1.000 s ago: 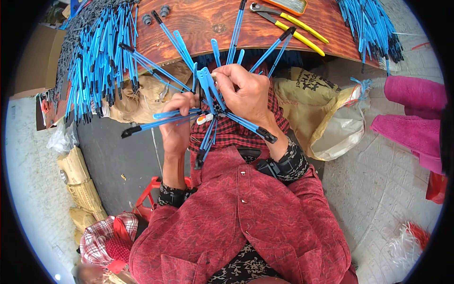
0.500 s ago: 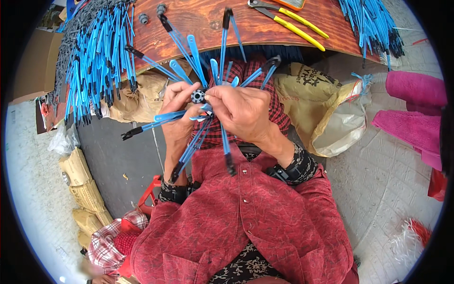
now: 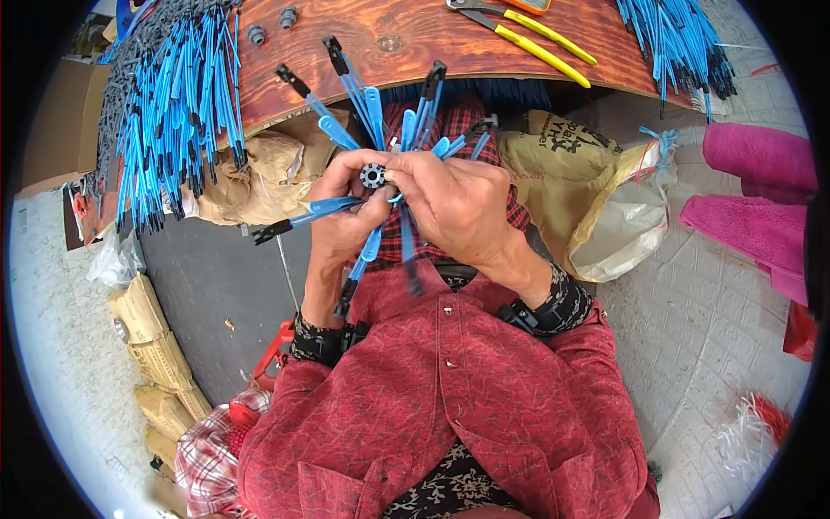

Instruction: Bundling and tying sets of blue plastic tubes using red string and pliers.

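A small dark grey notched hub [image 3: 373,176] sits between my hands above my lap. Blue ribs [image 3: 373,117] with black ends fan out from around it in several directions, like a small umbrella frame. My left hand [image 3: 340,216] is closed on the hub's left side, thumb below and forefinger above. On the other side my right hand [image 3: 462,203] pinches at the hub's right edge with thumb and fingertips. Its fingers hide where some ribs meet the hub. One rib [image 3: 409,251] pointing down toward me is smeared by motion.
On the wooden table [image 3: 346,43] lie two grey hubs [image 3: 288,17], yellow-handled pliers [image 3: 545,52] and a heap of blue ribs [image 3: 177,112] at left. Another bundle [image 3: 679,52] hangs at right. A woven sack [image 3: 588,199] and pink towels [image 3: 752,199] are farther right.
The hub and its ribs have shifted slightly right, and the ribs have turned around the hub. Both hands keep hold and moved a little right with it.
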`<move>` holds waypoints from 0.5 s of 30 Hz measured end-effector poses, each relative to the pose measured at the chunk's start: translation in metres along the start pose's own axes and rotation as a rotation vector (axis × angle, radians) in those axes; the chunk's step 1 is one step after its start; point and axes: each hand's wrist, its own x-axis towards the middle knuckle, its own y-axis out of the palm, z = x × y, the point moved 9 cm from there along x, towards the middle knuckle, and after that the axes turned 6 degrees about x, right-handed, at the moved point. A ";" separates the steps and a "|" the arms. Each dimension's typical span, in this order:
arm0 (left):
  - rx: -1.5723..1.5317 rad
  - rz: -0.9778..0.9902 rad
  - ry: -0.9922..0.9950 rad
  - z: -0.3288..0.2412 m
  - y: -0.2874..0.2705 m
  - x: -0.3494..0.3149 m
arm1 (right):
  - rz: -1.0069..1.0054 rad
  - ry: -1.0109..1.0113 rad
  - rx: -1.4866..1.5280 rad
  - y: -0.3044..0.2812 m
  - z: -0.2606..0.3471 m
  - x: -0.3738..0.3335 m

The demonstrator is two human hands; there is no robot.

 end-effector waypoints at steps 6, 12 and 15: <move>-0.130 0.052 0.004 -0.004 0.002 0.007 | 0.063 -0.053 -0.012 -0.004 0.001 0.002; -0.045 0.044 0.132 0.002 0.004 0.010 | 0.108 -0.089 0.045 0.001 -0.006 0.002; 0.006 0.043 0.153 0.000 0.003 0.013 | 0.101 -0.091 0.095 0.001 -0.010 0.005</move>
